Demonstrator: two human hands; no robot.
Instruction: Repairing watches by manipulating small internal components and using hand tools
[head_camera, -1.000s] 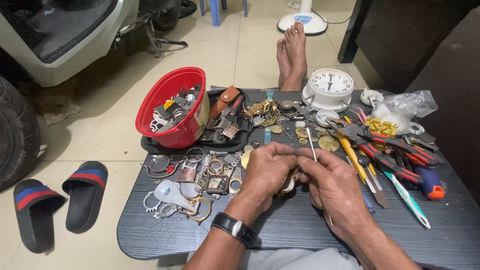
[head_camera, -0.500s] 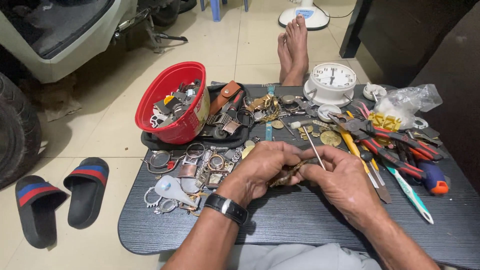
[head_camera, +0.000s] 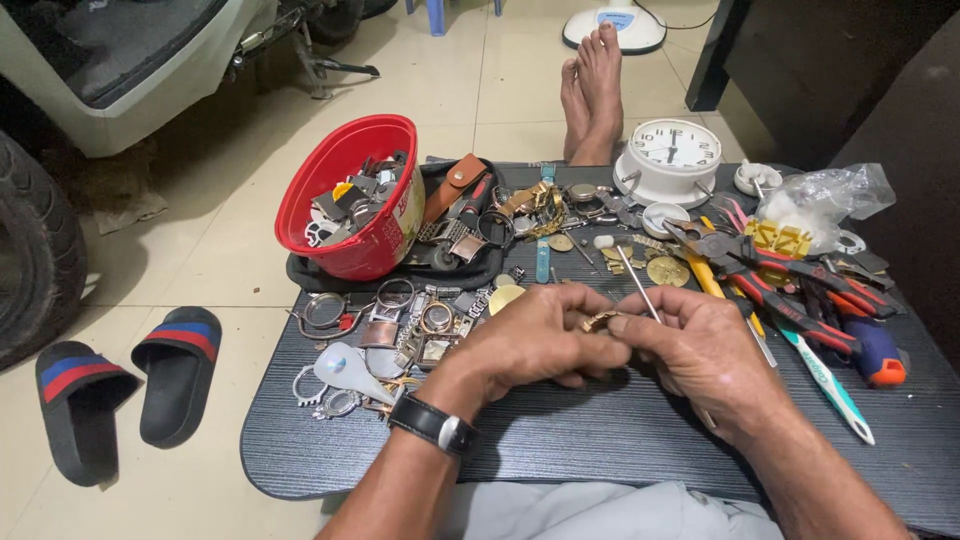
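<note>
A low dark table (head_camera: 600, 440) is viewed from above, with two hands met over its middle. A small gold-coloured watch part (head_camera: 598, 320) is pinched between the fingertips of the left hand (head_camera: 535, 340) and the right hand (head_camera: 700, 355); it is held just above the tabletop, between the two hands. The left fingers are curled narrowly around the part. In the right hand one thin metal pin tool (head_camera: 638, 282) is also gripped, its white-tipped end pointing up and away. One black wristwatch (head_camera: 432, 424) is worn on the left wrist.

One red plastic bowl (head_camera: 350, 200), tilted and filled with watch parts, is set in one black tray (head_camera: 395, 270) at the table's far left. One white alarm clock (head_camera: 668, 160) is stood at the far edge. One clear plastic bag (head_camera: 825, 200) is seen at the far right. Several red-handled pliers (head_camera: 770, 275) are laid to the right of the hands; their exact number cannot be told. One white and teal toothbrush (head_camera: 825, 380) is laid near the right forearm. A scatter of watch cases and straps (head_camera: 400, 325) is spread left of the hands.

Two black slippers (head_camera: 125, 395) with red and blue bands are placed on the tiled floor, and two bare feet (head_camera: 592, 90) are rested beyond the table.
</note>
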